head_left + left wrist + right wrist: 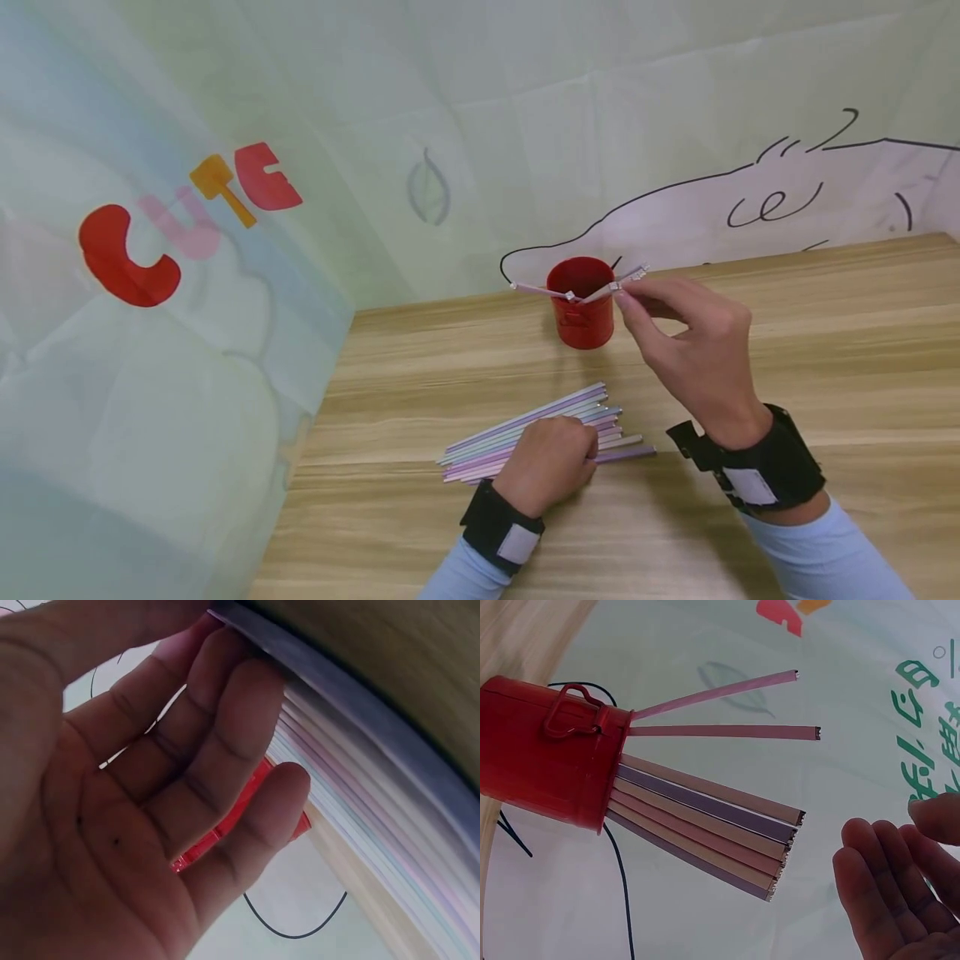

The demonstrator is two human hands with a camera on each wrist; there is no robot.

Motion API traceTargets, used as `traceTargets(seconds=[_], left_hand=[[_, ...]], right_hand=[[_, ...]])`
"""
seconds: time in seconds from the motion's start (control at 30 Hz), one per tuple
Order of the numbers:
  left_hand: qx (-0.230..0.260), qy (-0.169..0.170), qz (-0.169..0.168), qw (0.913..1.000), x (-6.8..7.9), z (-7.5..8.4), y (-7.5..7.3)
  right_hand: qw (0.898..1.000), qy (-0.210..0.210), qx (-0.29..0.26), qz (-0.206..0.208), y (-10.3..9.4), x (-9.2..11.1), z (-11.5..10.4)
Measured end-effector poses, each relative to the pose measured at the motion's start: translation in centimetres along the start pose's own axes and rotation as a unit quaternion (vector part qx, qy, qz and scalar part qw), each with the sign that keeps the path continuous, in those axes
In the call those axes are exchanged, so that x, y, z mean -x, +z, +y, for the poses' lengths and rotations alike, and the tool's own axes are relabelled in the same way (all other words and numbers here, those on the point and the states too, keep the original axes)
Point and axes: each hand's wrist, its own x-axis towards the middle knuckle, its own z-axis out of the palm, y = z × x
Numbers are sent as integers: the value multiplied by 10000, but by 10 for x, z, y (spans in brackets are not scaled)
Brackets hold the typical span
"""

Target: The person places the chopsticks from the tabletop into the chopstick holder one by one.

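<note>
A small red bucket [585, 325] stands near the wall, with several slim pastel pencil-like sticks [705, 817] leaning out over its rim. Their ends sparkle. Close to those ends is my right hand [693, 350]. In the right wrist view its fingers [870, 877] are loosely bent and apart from the stick ends, with nothing seen between them. My left hand [551, 458] lies over a pile of similar sticks [480, 446] in front of the bucket. Its thumb and fingertips [251, 697] pinch a purple stick [337, 690] at the pile's near side.
The wooden table [405, 358] meets a pale printed sheet [465, 108] at the back and left. The sheet carries black line drawings and colourful letters [131, 258]. The bucket's wire handle catch [577, 712] shows on its side.
</note>
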Motion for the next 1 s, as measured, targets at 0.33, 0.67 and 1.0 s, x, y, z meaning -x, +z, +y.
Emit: traceTargets(seconds=[0.33,0.67,1.0], left_hand=[[272,108,-93,9995,-1,2,2],[670,136,68,9976,-3,3,-4],[1316,230,672,9887,-3,-1,-17]], right_hand=[[10000,-82,11,-37,-5,-6,-18],[9999,-51,53,-102,-9,-8,-23],[9998,-86,47,-156,-9,-10,-27]])
